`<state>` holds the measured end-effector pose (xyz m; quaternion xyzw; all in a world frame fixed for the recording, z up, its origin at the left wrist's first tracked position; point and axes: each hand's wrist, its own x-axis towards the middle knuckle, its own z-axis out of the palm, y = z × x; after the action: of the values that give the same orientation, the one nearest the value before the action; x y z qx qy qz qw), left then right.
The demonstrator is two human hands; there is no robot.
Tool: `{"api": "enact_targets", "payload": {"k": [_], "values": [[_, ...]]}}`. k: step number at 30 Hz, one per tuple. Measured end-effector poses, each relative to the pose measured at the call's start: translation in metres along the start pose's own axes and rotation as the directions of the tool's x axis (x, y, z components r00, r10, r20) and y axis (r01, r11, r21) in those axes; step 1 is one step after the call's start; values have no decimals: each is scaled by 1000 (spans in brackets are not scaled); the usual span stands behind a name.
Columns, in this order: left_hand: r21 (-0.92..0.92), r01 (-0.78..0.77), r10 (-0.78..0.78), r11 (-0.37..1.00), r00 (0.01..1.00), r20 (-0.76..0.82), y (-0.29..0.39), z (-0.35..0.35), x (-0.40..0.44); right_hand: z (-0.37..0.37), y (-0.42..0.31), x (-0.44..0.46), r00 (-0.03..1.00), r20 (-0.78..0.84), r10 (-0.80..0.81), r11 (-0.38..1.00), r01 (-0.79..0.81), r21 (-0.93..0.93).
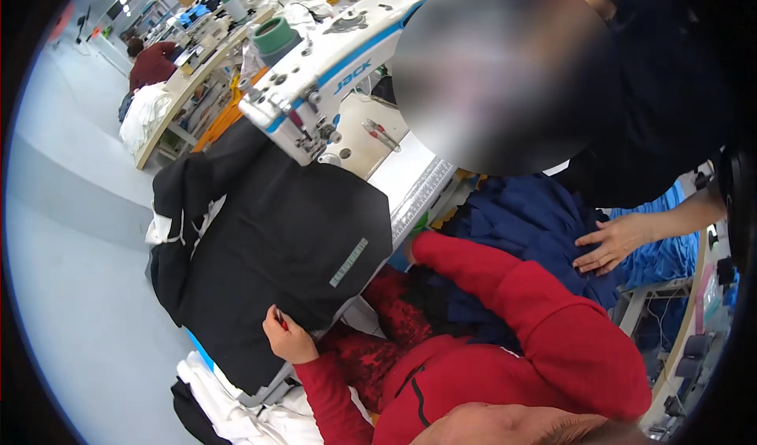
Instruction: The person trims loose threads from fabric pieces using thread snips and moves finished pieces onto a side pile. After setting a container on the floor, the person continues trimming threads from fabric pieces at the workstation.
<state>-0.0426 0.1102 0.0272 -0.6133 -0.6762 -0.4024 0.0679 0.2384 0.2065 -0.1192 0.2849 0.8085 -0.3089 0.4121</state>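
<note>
At the lower left, my left hand [290,338] is closed around a small red tool [281,319], next to the edge of a black garment [268,240]. This garment lies spread over the front of a white sewing machine [339,59] and carries a pale printed strip [348,262]. My right hand [408,249] is barely visible past the red sleeve, beside the garment's right edge. Its fingers are hidden.
Another person in dark clothes [654,90] stands at the right, one hand [611,244] on navy fabric [528,224]. Red-handled snips [381,135] lie on the machine bed. White cloth [236,405] hangs low left. A seated person [152,65] is farther back.
</note>
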Motion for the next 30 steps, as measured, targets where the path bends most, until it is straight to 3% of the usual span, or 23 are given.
{"api": "enact_targets", "payload": {"k": [5,10,14,16,18,19,21,22,23,25,26,27,29,30], "values": [[54,32,-31,998,999,-10,1,7,2,-33,116,-98,943,-266,199,980,-184,78],[81,10,-3,997,996,-84,-6,15,2,-55,204,-310,937,-327,120,992,-126,4],[319,7,-43,948,994,105,-192,15,-65,-36,223,-439,939,-340,-43,999,28,-47],[558,-138,-44,818,953,301,-288,13,-118,-34,225,-461,917,-383,-112,993,111,-26],[692,-506,-17,516,801,599,-361,11,-159,-41,232,-459,854,-508,-115,983,172,67],[636,-695,1,336,676,737,-364,12,-154,-39,245,-458,812,-583,-34,961,186,204],[677,-685,-6,269,702,712,-370,9,-165,-17,282,-462,727,-666,167,852,234,469],[696,-678,-10,236,715,699,-370,8,-168,3,301,-467,582,-681,445,658,303,689],[706,-640,-44,302,730,682,-370,2,-169,-2,307,-467,402,-766,503,634,430,642],[733,-464,-75,497,819,569,-361,-2,-164,-33,302,-470,175,-854,490,596,648,475],[718,-331,-87,613,875,477,-349,-5,-158,-47,305,-477,105,-889,445,677,610,411],[658,-182,-98,731,926,365,-290,0,-123,-62,313,-472,-77,-911,406,769,567,295],[482,-16,-90,876,976,197,-185,8,-72,-94,343,-500,103,-955,277,810,510,290],[409,14,-78,913,987,141,-144,13,-52,-116,346,-500,130,-965,227,860,438,261]]}}
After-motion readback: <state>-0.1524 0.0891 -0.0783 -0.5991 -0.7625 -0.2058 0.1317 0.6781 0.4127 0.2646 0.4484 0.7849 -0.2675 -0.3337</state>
